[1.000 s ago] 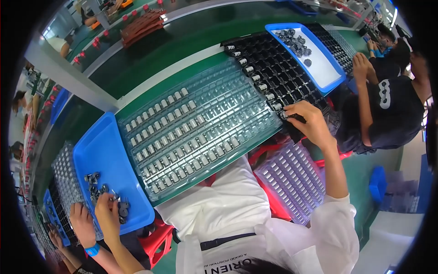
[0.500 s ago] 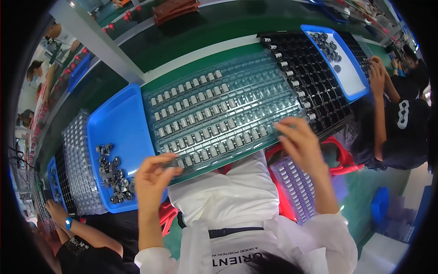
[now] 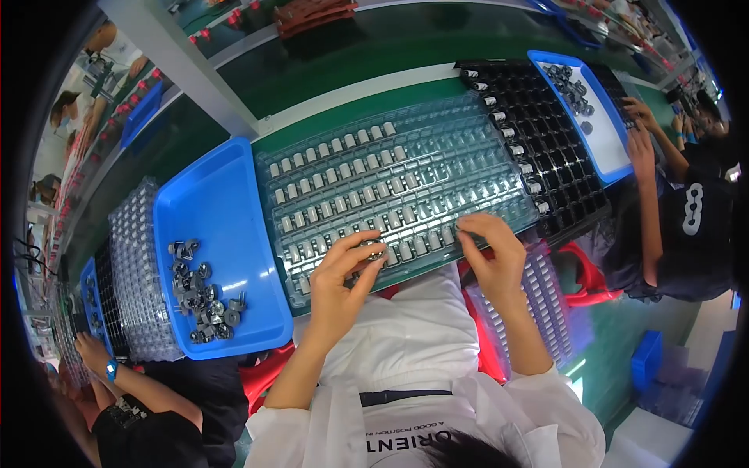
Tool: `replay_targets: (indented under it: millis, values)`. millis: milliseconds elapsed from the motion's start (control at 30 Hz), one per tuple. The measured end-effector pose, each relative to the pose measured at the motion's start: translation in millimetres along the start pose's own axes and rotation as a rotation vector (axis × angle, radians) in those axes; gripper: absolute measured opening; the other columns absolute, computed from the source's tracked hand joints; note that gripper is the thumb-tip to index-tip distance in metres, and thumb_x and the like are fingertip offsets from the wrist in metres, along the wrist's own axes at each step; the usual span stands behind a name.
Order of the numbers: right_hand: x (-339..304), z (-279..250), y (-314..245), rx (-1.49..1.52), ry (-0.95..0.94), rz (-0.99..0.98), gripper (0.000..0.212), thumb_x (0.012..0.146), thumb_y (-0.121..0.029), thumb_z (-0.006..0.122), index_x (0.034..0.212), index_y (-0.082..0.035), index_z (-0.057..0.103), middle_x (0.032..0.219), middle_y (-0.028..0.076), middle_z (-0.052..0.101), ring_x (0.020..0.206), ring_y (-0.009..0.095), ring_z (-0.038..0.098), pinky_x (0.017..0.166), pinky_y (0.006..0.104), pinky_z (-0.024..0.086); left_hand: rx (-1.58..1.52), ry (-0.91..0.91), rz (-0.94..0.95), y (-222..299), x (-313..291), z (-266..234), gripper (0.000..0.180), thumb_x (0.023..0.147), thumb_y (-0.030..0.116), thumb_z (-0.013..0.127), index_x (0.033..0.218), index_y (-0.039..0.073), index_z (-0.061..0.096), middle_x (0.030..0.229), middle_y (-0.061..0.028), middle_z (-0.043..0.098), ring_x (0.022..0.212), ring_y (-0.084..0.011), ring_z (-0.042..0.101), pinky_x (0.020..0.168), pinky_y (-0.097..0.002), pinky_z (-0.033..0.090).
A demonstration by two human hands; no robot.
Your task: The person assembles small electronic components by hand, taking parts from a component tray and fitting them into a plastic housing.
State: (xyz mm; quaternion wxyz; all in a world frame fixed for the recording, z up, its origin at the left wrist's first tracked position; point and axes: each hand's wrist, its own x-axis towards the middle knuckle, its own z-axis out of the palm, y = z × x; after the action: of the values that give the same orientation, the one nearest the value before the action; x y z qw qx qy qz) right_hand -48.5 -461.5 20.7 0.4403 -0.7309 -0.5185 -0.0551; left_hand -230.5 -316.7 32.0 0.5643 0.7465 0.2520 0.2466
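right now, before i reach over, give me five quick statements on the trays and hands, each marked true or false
1. The left hand holds a small metallic part. True.
2. The right hand is at the near edge of the clear tray. True.
3. Every pocket of the clear tray is filled. False: white-sided parts fill the left of its rows, and many pockets toward the right are empty.
4. The left blue tray holds nothing. False: loose dark and shiny parts lie toward the near end of the left blue tray.
5. The black tray lies to the right of the clear tray. True.
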Motion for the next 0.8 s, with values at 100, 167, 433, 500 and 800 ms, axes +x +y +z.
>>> replay_targets:
  millis: [100,167,433,500,800]
  values:
    - [7.2,-0.2,-21.4,0.485,0.047,0.352,0.020,0.079,0.011,0.064,0.096,0.002,0.067,0.105,0.012,0.063,0.096,0.019,0.062,0.078,0.0263,0.054,-0.114,-0.018,-0.024,3.2,0.7,-1.3,0.019,0.085,-0.007,0.060,0.103,-0.004,0.066,0.122,-0.0141,0.058,0.100,-0.0192,0.064,0.084,-0.0276,0.054]
    - [13.8,1.2,-34.8,0.703,-0.028,0.425,0.022,0.079,0.013,0.063,0.099,0.004,0.066,0.110,0.012,0.059,0.097,0.015,0.061,0.078,0.0234,0.056,-0.141,0.012,-0.021,0.9,-2.0,-1.1,0.019,0.084,-0.008,0.062,0.102,-0.003,0.066,0.122,-0.0141,0.058,0.101,-0.0181,0.063,0.086,-0.0274,0.054]
    - [10.8,13.3,-53.9,0.725,-0.144,0.361,0.025,0.077,0.014,0.064,0.099,0.003,0.067,0.105,0.013,0.062,0.092,0.017,0.063,0.076,0.0231,0.055,-0.105,-0.014,0.044,10.8,-12.6,-0.9,0.027,0.083,-0.007,0.064,0.109,0.000,0.065,0.120,-0.0104,0.059,0.104,-0.0168,0.062,0.089,-0.0280,0.054]
    - [12.5,11.9,-55.4,0.713,-0.169,0.325,0.023,0.077,0.013,0.065,0.097,0.003,0.068,0.105,0.014,0.064,0.093,0.017,0.063,0.074,0.0224,0.054,-0.101,-0.018,0.025,14.2,-15.2,-1.9,0.038,0.083,-0.006,0.065,0.119,0.002,0.059,0.119,-0.0100,0.061,0.104,-0.0167,0.061,0.090,-0.0290,0.053]
    - [16.3,12.0,-59.6,0.395,-0.152,-0.041,0.023,0.071,0.013,0.070,0.091,0.002,0.070,0.095,0.014,0.069,0.087,0.022,0.066,0.071,0.0277,0.052,-0.076,-0.006,0.097,16.9,-17.7,-2.3,0.056,0.081,-0.003,0.068,0.133,0.004,0.047,0.120,-0.0111,0.063,0.107,-0.0175,0.062,0.089,-0.0289,0.053]
